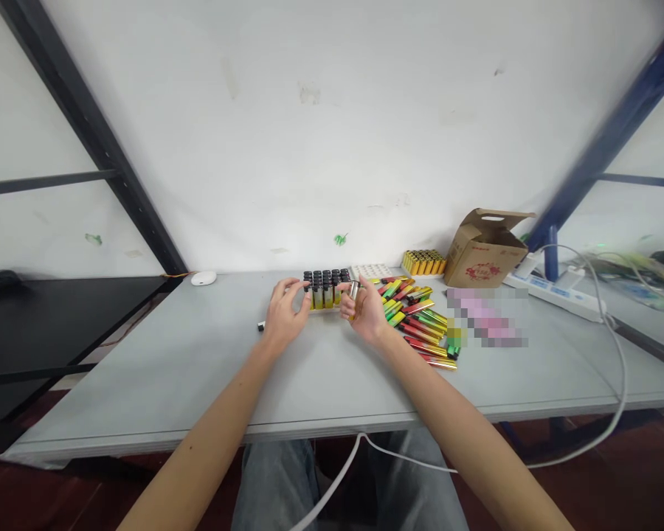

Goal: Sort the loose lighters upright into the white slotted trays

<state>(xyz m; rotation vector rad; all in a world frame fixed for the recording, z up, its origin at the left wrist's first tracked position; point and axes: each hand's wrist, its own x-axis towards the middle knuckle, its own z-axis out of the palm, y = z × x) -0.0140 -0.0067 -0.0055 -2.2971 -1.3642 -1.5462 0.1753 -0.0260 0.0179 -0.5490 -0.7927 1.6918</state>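
My left hand (284, 313) has its thumb and fingertips closed round the near left corner of a block of upright, black-topped cylinders (327, 295) that look like lighters, with yellow lower parts. A shiny silver and gold lighter (354, 289) stands upright in my right hand (367, 313), fingers wrapped round it just right of the block. Right of that hand lies a loose heap of shiny lighters (420, 324), red, green and yellow. A small black and white piece (261, 326) sits beside my left hand.
Behind the heap are a white tray with round holes (369, 272) and a tray of yellow cylinders (423, 262). An open cardboard box (479, 254), a power strip (558, 295) and a white cable (624, 369) are at the right. A white case (203, 278) lies back left.
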